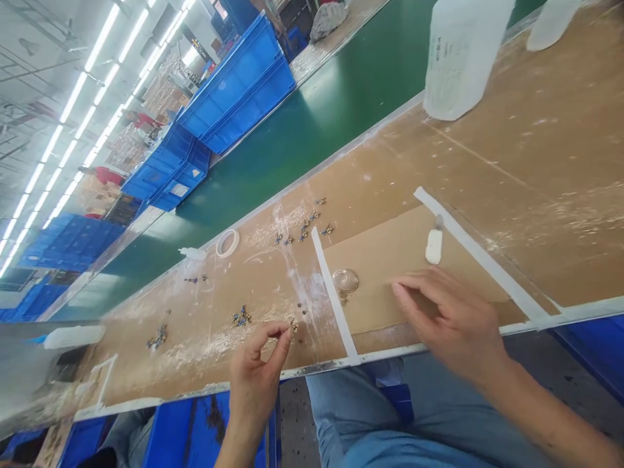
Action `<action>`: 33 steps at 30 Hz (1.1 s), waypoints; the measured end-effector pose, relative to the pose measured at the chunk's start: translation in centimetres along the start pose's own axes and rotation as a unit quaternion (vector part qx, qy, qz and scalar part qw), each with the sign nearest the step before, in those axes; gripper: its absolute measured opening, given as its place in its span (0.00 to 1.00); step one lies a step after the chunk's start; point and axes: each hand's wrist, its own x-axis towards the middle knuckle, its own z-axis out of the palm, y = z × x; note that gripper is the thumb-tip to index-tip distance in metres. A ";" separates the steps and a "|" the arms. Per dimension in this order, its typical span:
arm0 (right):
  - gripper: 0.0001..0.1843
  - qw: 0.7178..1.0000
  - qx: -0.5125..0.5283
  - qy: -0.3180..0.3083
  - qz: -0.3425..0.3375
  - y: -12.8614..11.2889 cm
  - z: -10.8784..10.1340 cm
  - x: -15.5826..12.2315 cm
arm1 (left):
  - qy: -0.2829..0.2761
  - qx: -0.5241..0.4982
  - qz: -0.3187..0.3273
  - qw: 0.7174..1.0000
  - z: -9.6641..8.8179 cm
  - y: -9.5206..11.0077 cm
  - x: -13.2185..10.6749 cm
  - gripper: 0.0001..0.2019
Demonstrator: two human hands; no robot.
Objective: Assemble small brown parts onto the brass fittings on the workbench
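My left hand [260, 364] is over the front edge of the bench, thumb and forefinger pinched on a small brass-coloured metal piece [294, 325]. Just left of it lies a small heap of blue and brass-coloured pieces [241, 316]. My right hand [451, 322] hovers above the cardboard sheet [385, 253], its thumb and forefinger brought together at the tips. Whether anything is between them cannot be made out. Near that hand are a shallow clear dish [346, 280] and a white block-like object [433, 246] with a greyish end.
More small pieces [305, 227] lie toward the back, beside white tape strips [334, 296]. A tape roll [227, 243], a small white bottle [194, 253] and a large white jug [463, 58] stand along the green belt [273, 169]. Blue crates [238, 84] line its far side.
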 end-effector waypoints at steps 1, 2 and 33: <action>0.05 1.000 -0.001 -0.005 0.001 0.0 0.0 0.0 | -0.001 -0.011 -0.018 1.000 0.1 -0.9 -1.0 0.05; 0.05 1.000 -0.002 -0.012 0.003 0.0 -0.1 -0.1 | 0.000 -0.017 -0.034 0.999 0.3 -1.6 -1.9 0.05; 0.04 0.998 -0.054 -0.031 0.021 -0.3 -0.1 0.0 | -0.074 0.014 0.035 0.997 0.5 -1.9 -1.8 0.05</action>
